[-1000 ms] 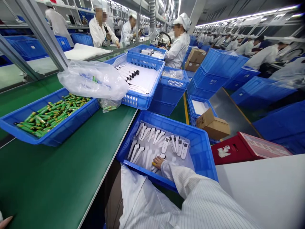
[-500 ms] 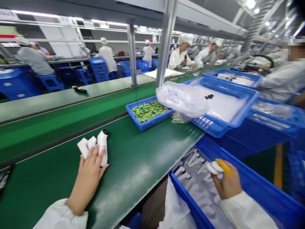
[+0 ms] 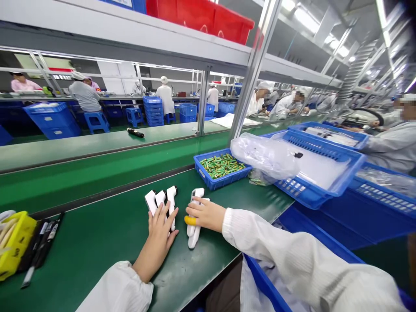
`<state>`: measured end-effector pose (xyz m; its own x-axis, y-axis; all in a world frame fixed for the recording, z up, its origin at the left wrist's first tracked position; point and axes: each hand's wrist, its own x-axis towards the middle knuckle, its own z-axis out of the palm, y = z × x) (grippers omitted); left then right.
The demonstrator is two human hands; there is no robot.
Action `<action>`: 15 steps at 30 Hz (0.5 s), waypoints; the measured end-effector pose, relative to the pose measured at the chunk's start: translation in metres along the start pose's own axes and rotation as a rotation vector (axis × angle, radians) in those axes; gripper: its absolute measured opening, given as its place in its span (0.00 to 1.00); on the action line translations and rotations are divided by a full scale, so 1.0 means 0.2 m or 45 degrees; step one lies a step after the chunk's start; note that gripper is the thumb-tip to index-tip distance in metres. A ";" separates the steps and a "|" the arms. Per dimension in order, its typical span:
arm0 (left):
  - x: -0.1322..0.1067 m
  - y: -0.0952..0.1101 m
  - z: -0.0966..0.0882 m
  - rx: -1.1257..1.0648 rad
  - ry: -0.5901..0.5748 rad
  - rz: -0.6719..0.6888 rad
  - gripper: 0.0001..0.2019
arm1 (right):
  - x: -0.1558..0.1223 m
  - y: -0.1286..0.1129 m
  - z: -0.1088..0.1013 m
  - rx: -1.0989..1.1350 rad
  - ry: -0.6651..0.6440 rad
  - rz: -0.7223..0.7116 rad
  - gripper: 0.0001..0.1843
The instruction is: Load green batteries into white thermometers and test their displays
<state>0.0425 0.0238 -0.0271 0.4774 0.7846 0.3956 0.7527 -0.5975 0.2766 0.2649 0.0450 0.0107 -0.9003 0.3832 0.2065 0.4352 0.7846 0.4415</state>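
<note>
Three white, gun-shaped plastic housings (image 3: 171, 196) with black ends lie side by side on the green workbench (image 3: 107, 242). My left hand (image 3: 158, 229) rests over their lower parts, fingers outstretched and slightly apart. Just to the right, my right hand (image 3: 205, 215), with a yellow cover on one finger, is closed around a few more white housings (image 3: 194, 239) at the bench surface. Their exact number is hidden by my fingers. Below my right sleeve, a deep blue bin (image 3: 268, 288) is mostly covered.
A blue tray (image 3: 216, 184) of green batteries sits behind my hands. Beside it are a clear plastic bag (image 3: 260, 151) and a blue crate (image 3: 338, 190). A yellow box (image 3: 19, 242) and pens (image 3: 48, 238) are at left. A metal post (image 3: 256, 69) rises behind; co-workers sit beyond.
My right hand has moved left from over the blue bin to the bench, bringing white housings. My left hand stays on its three housings. The view has turned left.
</note>
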 end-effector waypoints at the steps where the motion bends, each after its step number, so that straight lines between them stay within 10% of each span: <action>1: 0.00 0.01 0.00 -0.013 -0.007 0.007 0.22 | 0.03 0.02 0.04 -0.008 -0.011 -0.005 0.11; 8: -0.03 0.05 -0.05 -0.090 -0.081 0.050 0.25 | 0.03 0.08 0.06 -0.024 0.037 0.178 0.17; 15: -0.04 0.01 -0.02 -0.061 -0.035 0.174 0.24 | -0.77 -0.14 -0.10 0.056 0.190 1.202 0.21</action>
<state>0.0379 0.0148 -0.0257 0.5867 0.6993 0.4085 0.6577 -0.7057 0.2635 0.3920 -0.0460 -0.0160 -0.1681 0.8037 0.5708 0.9793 0.2025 0.0033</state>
